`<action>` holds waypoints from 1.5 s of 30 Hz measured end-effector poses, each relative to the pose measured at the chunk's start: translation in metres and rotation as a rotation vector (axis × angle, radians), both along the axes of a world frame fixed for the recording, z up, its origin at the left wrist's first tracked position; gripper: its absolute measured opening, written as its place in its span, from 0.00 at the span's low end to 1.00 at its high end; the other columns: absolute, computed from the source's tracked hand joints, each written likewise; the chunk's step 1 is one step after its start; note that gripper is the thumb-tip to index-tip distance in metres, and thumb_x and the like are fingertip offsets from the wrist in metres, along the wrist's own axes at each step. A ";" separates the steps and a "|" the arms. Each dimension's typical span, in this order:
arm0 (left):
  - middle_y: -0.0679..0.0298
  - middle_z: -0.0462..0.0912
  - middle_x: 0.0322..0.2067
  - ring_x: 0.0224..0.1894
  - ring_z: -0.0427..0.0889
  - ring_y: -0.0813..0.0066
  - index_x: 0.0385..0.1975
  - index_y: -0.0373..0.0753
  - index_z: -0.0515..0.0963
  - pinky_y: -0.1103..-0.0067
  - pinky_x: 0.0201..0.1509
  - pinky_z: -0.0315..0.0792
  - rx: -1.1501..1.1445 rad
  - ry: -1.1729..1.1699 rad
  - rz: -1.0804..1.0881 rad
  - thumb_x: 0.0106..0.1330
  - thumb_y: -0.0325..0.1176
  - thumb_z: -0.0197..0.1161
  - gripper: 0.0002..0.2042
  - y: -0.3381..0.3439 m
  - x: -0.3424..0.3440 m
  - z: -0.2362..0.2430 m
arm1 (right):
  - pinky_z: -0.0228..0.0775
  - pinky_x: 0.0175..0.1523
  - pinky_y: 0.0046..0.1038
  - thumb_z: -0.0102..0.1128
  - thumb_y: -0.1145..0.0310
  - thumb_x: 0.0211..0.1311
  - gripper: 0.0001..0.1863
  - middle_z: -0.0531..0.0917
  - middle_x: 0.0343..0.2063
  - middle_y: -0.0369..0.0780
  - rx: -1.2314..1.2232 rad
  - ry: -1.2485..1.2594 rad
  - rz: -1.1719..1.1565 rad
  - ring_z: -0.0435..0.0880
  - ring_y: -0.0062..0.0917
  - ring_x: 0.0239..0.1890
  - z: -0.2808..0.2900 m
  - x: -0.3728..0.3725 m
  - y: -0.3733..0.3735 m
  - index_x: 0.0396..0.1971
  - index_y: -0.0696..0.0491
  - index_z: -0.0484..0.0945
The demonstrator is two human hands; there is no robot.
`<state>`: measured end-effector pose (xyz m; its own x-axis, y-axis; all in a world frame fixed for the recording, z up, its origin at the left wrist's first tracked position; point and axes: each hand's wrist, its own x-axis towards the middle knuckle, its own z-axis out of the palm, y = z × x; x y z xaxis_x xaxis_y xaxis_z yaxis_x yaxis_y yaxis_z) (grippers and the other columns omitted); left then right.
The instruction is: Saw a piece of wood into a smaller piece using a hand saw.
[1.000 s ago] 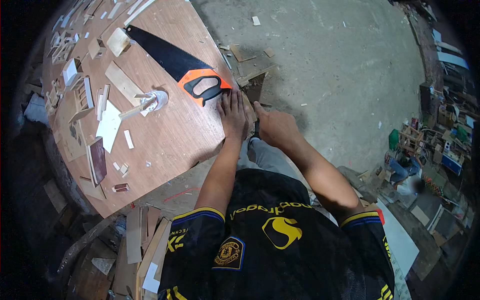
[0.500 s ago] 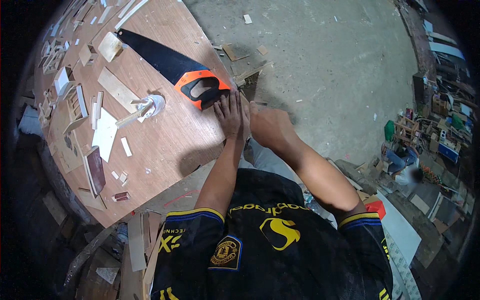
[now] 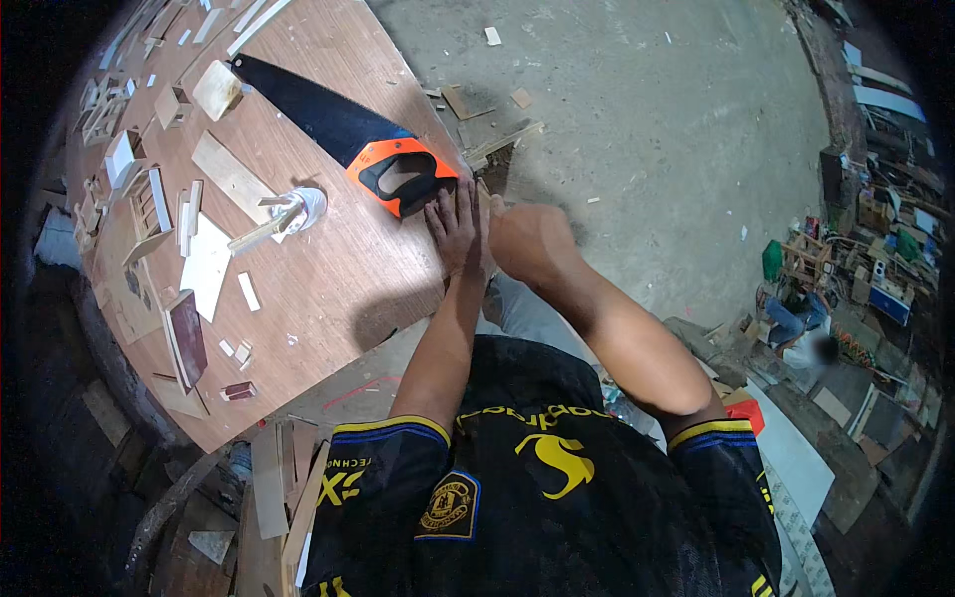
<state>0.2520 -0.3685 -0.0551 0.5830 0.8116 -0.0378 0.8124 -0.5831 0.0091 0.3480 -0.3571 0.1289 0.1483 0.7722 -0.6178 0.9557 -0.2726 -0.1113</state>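
Note:
At the table's right corner, my left hand (image 3: 462,227) lies flat with its fingers stretched forward, just beside the black grip of a handsaw (image 3: 323,124). The saw lies on the table, its dark blade pointing to the far left and its orange and black handle near my fingertips. My right hand (image 3: 537,242) is closed in a fist against the left hand, just past the table edge. What the fist grips is hidden. Whatever may lie under the left palm does not show either.
Wood strips, small frames and offcuts cover the left of the wooden table (image 3: 348,269). A clear cup (image 3: 309,207) with sticks stands mid-table, near a pale board (image 3: 234,169). Scraps (image 3: 458,103) lie on the concrete floor. Another person (image 3: 806,333) sits far right among clutter.
My right fist has shifted slightly left, closer against the left hand, and its forearm has moved with it. The left hand and the saw stay almost where they were.

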 end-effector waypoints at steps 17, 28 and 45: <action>0.65 0.48 0.72 0.71 0.52 0.53 0.70 0.49 0.54 0.51 0.73 0.39 -0.022 0.020 0.042 0.67 0.50 0.44 0.31 -0.005 -0.001 -0.009 | 0.75 0.28 0.36 0.45 0.69 0.63 0.13 0.85 0.23 0.45 0.087 0.011 0.083 0.86 0.36 0.27 -0.031 0.000 0.011 0.32 0.58 0.80; 0.66 0.50 0.72 0.71 0.51 0.55 0.69 0.49 0.56 0.50 0.72 0.39 -0.152 -0.025 0.043 0.67 0.48 0.43 0.29 0.001 0.000 0.014 | 0.77 0.32 0.35 0.49 0.67 0.61 0.12 0.86 0.29 0.45 0.068 -0.024 0.081 0.87 0.35 0.31 -0.042 0.007 0.016 0.34 0.56 0.82; 0.68 0.63 0.60 0.60 0.59 0.64 0.62 0.49 0.67 0.63 0.61 0.57 0.044 -0.301 -0.005 0.62 0.44 0.56 0.26 0.016 -0.008 0.000 | 0.77 0.28 0.40 0.46 0.69 0.63 0.17 0.83 0.22 0.48 0.213 0.006 -0.007 0.85 0.40 0.25 -0.026 0.018 -0.023 0.50 0.57 0.73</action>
